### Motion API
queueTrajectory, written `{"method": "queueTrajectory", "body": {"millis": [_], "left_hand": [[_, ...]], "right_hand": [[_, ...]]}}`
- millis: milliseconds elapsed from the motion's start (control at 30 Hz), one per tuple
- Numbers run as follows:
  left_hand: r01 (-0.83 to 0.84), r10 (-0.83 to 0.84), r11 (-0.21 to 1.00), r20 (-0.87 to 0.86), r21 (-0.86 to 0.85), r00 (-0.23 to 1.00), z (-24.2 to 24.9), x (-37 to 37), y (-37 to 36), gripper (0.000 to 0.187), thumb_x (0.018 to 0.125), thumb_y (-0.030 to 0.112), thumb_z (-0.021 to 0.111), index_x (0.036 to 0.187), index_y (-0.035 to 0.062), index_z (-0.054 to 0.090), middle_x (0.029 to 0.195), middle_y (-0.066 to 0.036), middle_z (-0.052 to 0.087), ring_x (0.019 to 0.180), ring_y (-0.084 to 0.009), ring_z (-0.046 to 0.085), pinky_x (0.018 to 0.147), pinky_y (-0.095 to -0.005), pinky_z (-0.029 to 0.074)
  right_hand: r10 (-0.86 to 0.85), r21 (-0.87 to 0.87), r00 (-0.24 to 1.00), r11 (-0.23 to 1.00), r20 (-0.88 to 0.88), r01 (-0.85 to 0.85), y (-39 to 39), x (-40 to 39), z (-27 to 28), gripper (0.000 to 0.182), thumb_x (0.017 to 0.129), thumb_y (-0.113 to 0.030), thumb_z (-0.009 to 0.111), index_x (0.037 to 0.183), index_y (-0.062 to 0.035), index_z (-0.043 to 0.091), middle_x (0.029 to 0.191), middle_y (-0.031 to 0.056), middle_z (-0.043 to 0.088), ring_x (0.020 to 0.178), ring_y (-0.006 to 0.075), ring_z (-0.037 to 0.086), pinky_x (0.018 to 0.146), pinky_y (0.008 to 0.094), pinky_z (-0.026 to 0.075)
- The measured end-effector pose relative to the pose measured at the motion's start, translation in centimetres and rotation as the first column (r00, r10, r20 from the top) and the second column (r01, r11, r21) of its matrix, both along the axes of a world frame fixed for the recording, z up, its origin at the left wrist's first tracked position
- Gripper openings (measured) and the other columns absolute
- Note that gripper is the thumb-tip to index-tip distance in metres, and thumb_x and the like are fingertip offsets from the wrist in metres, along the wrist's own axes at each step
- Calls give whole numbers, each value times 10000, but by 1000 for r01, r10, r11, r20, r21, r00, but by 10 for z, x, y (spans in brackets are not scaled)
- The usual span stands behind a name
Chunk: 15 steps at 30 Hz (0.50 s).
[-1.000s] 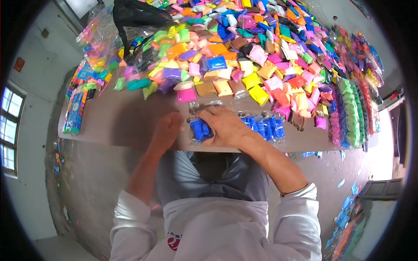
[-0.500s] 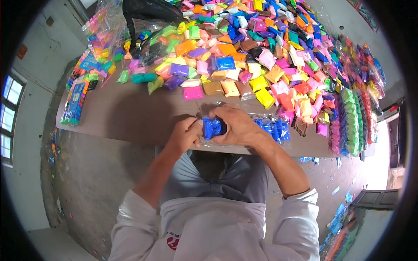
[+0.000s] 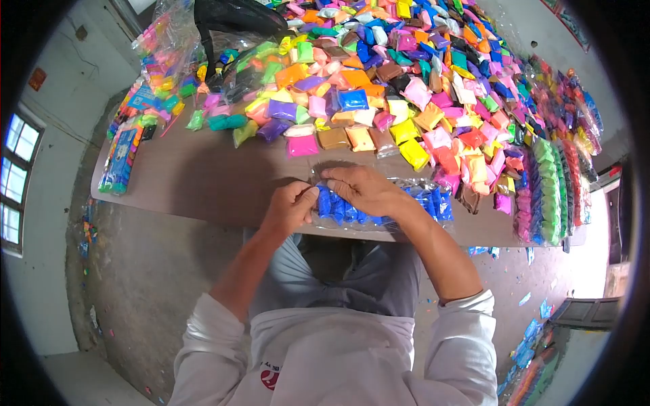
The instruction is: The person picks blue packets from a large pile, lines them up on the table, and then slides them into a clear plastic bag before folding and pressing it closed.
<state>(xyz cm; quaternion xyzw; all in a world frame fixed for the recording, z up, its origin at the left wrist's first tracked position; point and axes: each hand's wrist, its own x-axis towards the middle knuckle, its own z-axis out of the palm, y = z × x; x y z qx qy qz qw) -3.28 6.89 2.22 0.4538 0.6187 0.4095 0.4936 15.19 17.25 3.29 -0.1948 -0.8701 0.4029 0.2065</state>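
Note:
A long clear plastic bag [image 3: 443,218] filled with a row of small blue packets [image 3: 342,211] lies along the table's front edge. At its left end, my left hand [image 3: 292,206] is closed, thumb and fingers pinching the plastic. My right hand [image 3: 365,191] reaches over the bag from the right, covering some of the blue packets. Its fingers are bent together at the upper left edge of the plastic, near my left hand. The fingertips' exact grip is partly hidden.
A large heap of colourful small packets [image 3: 359,101] covers the table's far side. Filled bags in rows, a green one [image 3: 547,193] among them, stand at the right. A bag of coloured packs [image 3: 120,161] lies at the left edge. A black bag [image 3: 237,17] sits behind.
My right hand has flattened over the bag and its fingers have come to the plastic's upper left edge. The blue packets now lie in a continuous row. My left hand stays nearly in place.

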Motion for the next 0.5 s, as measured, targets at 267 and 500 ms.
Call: {"method": "queueTrajectory", "body": {"millis": [267,500], "left_hand": [[-48,48,995,5,82,999,-8,6,1,245,1001,208,533,891,12,630,684,-3,587,544,-52,518,467,-219,403],[-54,54,999,10,7,998,-4,7,4,396,1031,328,449,801,31,573,671,-11,555,524,-73,506,467,-237,395]], "right_hand": [[-31,-108,941,992,338,71,-2,-12,36,241,900,-173,557,1082,-54,661,1043,208,649,993,403,610,861,441,486],[-59,14,981,998,186,57,5,-15,9,281,919,-246,589,1109,-55,668,998,192,675,945,350,642,830,398,499]]}}
